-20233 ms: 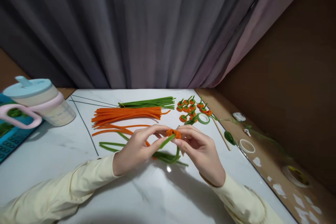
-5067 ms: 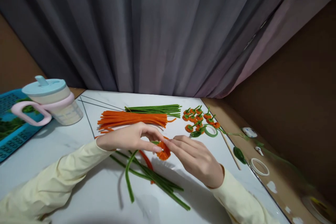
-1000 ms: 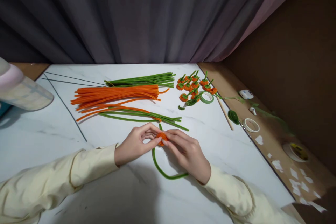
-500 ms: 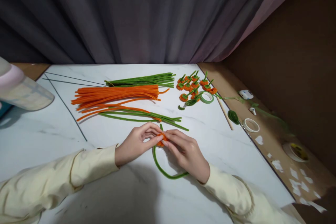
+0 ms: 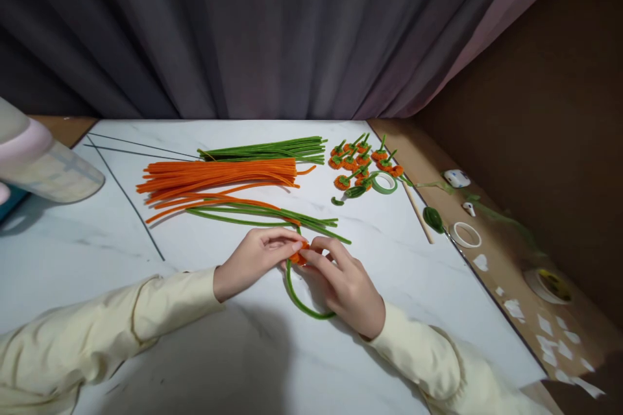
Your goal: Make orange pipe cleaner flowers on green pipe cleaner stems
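Note:
Between both hands is a small orange pipe-cleaner piece (image 5: 298, 255), mostly covered by fingers. My left hand (image 5: 260, 258) pinches it from the left, thumb on top. From the right, my right hand (image 5: 343, 282) has its fingertips closed on the same piece. A green pipe cleaner (image 5: 298, 301) curves down from it and passes under the right hand; a short green end pokes up above. Beyond the hands lie loose green pipe cleaners (image 5: 311, 219), a bundle of orange pipe cleaners (image 5: 219, 176) and a bundle of green pipe cleaners (image 5: 267, 148).
Several small orange pumpkin-like pieces with green stems (image 5: 349, 164) sit at the back right beside green tape (image 5: 384, 183). A wooden stick (image 5: 418, 214), white tape roll (image 5: 466, 234) and paper scraps (image 5: 548, 343) lie along the right. A tumbler (image 5: 68, 168) stands at left.
The right fingers have shifted and bent more over the orange piece. The green loop below it has drawn in and up a little. The view has moved slightly.

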### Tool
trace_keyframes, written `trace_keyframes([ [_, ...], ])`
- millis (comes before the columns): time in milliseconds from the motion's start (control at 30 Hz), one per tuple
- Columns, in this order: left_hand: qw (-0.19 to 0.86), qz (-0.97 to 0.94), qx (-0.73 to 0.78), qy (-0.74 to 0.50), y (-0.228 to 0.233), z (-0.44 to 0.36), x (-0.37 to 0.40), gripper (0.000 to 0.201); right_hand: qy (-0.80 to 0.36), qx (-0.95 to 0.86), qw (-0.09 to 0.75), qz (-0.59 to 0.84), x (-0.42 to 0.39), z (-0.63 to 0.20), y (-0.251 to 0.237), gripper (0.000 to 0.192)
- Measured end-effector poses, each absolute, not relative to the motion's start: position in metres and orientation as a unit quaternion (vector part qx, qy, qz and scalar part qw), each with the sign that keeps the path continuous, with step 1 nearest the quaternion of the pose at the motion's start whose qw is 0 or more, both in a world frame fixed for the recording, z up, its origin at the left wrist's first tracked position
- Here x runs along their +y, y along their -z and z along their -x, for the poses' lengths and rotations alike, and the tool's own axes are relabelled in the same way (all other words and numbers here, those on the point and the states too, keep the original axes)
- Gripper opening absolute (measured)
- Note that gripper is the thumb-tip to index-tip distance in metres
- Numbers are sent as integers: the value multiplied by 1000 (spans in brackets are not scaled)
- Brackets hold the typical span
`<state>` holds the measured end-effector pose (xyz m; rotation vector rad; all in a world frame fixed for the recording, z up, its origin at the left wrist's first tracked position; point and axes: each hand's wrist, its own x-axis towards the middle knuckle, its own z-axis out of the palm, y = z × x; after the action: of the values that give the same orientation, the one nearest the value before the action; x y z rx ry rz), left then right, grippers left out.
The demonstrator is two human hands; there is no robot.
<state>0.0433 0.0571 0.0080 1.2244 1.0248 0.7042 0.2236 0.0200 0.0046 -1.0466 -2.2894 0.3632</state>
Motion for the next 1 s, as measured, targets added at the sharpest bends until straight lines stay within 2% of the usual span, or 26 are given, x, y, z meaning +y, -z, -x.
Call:
trace_keyframes([
  [100, 674, -509, 445, -298, -10, -44, 57, 18, -72, -883, 265, 381, 20, -223, -4, 24],
  [167, 697, -499, 429, -285, -12, -44, 58, 17, -77, -883, 271, 375, 22, -223, -5, 22],
  [333, 731, -520, 373, -237, -19, -42, 65, 17, -236, -821, 365, 371, 25, -226, -12, 12],
  [433, 735, -548, 340, -210, -19, -39, 67, 21, -273, -797, 392, 370, 25, -227, -17, 10],
  [700, 770, -543, 290, -167, -9, -35, 66, 30, -270, -808, 400, 337, 24, -227, -15, 13],
  [900, 768, -533, 292, -201, -6, -37, 60, 32, -242, -790, 453, 335, 25, -223, -14, 11],
  [1000, 767, -518, 303, -226, -4, -39, 58, 31, -239, -785, 437, 369, 23, -223, -17, 17],
])
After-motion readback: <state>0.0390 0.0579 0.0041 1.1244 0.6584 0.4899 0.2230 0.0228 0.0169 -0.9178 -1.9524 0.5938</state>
